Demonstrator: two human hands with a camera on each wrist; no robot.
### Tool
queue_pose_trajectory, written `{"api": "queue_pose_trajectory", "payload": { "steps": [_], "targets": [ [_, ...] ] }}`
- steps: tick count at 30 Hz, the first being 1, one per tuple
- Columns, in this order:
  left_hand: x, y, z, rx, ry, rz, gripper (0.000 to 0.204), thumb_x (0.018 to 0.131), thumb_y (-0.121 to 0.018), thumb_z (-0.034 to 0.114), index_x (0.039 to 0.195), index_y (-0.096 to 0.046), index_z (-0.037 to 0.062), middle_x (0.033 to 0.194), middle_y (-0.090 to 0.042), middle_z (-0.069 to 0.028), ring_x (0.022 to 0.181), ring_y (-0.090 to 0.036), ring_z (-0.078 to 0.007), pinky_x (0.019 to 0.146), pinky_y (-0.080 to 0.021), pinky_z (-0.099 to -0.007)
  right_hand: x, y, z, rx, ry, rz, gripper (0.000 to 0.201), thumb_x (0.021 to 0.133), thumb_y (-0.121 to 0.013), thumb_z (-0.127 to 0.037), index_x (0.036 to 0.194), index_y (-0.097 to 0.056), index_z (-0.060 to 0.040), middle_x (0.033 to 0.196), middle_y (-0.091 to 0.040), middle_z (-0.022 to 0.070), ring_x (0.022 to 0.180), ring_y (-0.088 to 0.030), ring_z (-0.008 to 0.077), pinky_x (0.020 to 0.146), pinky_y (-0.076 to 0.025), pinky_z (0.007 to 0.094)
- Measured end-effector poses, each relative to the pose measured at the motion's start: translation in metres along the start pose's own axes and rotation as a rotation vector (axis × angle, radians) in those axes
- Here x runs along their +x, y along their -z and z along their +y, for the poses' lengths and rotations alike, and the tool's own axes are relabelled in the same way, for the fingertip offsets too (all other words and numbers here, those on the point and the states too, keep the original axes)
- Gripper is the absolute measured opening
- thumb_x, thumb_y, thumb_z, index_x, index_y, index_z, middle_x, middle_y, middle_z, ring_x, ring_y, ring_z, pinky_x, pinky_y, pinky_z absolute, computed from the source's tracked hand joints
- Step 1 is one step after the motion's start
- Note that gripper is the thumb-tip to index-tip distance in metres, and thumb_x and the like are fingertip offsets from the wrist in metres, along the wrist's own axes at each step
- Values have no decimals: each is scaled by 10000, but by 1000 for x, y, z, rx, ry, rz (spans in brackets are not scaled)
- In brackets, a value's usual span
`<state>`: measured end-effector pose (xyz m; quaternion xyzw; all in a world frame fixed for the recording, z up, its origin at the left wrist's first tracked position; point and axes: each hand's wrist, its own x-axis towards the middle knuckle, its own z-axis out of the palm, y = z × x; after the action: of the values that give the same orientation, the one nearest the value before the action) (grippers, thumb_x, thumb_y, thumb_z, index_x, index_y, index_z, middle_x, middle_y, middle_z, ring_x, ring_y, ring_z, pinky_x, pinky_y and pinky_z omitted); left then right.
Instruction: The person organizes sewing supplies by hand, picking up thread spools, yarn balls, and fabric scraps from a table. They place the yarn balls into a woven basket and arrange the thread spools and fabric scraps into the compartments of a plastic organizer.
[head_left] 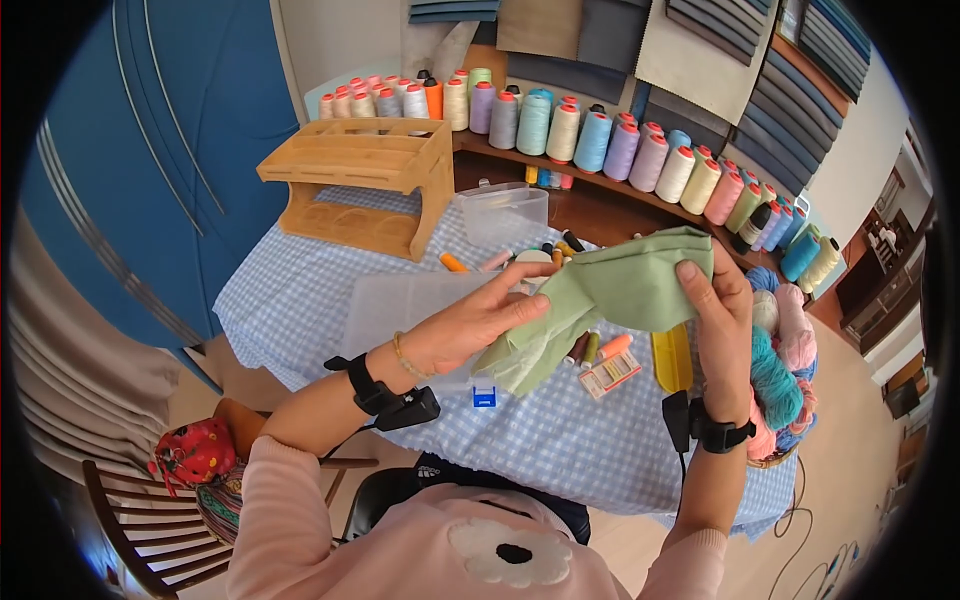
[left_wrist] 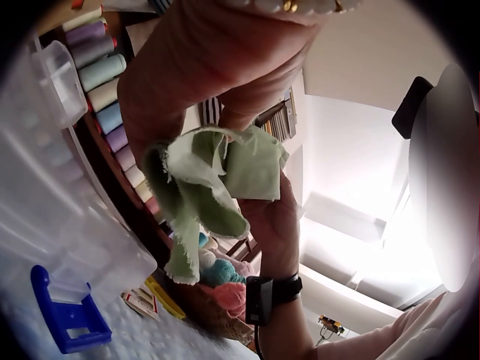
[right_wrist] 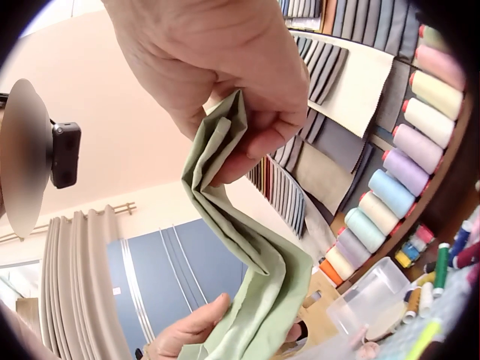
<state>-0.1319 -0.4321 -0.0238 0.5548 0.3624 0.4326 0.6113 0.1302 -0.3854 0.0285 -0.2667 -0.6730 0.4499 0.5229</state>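
A light green piece of cloth (head_left: 640, 285) with frayed edges is held up above the table between both hands. My left hand (head_left: 490, 315) grips its lower left part, thumb on the near side; a loose frayed end hangs below. At the upper right, my right hand (head_left: 715, 310) pinches the folded edge between thumb and fingers. Several stacked folds of the cloth (right_wrist: 240, 232) show in the right wrist view. From the left wrist view, the bunched, frayed end (left_wrist: 206, 180) hangs out under the left hand.
On the checked tablecloth (head_left: 580, 450) lie a clear plastic box (head_left: 375, 315), a blue clip-like piece (head_left: 484, 397), a needle packet (head_left: 610, 374), a yellow tray (head_left: 672, 360) and small spools. A wooden rack (head_left: 355, 160) stands behind, thread cones (head_left: 595, 140) line the shelf, and yarn balls (head_left: 775, 375) sit right.
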Motion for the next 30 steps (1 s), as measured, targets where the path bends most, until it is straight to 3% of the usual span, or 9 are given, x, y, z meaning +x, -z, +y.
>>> {"api": "queue_pose_trajectory", "payload": {
  "steps": [4,10,13,15,18,21,28,30],
  "targets": [
    [2,1,0,-17,-21,-48,507,1062,-497,302,1497,-360,81,1404,-487,-45,1264,-482,-110,1062,-406,-292,5,0,-9,14,13,24,299,990,-622,-187,1211,-621,14,1057,-688,25,928,-624,79,844,-491,239],
    [5,5,-4,-164,-14,-68,554,1059,-498,316,1490,-340,5,1439,-461,-41,1324,-422,-107,1144,-317,-319,18,12,-7,159,16,-29,332,987,-618,-167,1255,-615,29,1092,-708,58,947,-665,106,868,-514,253],
    [-2,1,3,-108,-42,-121,613,1019,-577,296,1481,-333,-25,1427,-464,-48,1324,-420,-123,1156,-287,-320,19,13,-6,252,-3,-22,330,990,-612,-160,1256,-615,35,1089,-714,70,949,-677,116,866,-523,256],
    [-6,0,4,67,-56,-201,671,947,-672,238,1472,-343,-22,1412,-467,-59,1322,-422,-141,1141,-304,-317,19,13,-5,281,-10,-11,330,991,-610,-158,1258,-615,36,1086,-715,74,952,-681,119,864,-527,257],
    [-9,1,3,151,-30,-173,680,894,-718,174,1449,-370,-8,1386,-475,-69,1310,-429,-144,1120,-325,-310,19,18,-2,278,-1,22,323,992,-611,-160,1254,-619,29,1090,-715,76,949,-682,116,859,-529,257],
    [-12,1,-1,41,49,-92,654,882,-730,135,1427,-393,4,1337,-512,-61,1262,-472,-137,1089,-368,-304,17,26,2,278,-8,61,320,990,-615,-165,1253,-624,18,1099,-714,74,949,-684,112,856,-531,260],
    [-49,-21,11,94,62,11,645,889,-701,56,1445,-376,19,1263,-568,-76,1164,-554,-137,1017,-438,-291,5,35,5,257,-74,125,302,991,-614,-170,1236,-632,7,1097,-714,54,952,-677,104,869,-518,252],
    [-62,-34,1,140,-98,54,707,905,-675,27,1510,-314,83,1259,-574,-122,1095,-596,-138,916,-513,-289,2,34,7,239,-93,111,292,993,-609,-167,1225,-634,8,1096,-713,50,945,-672,98,867,-511,244]
  ]
}}
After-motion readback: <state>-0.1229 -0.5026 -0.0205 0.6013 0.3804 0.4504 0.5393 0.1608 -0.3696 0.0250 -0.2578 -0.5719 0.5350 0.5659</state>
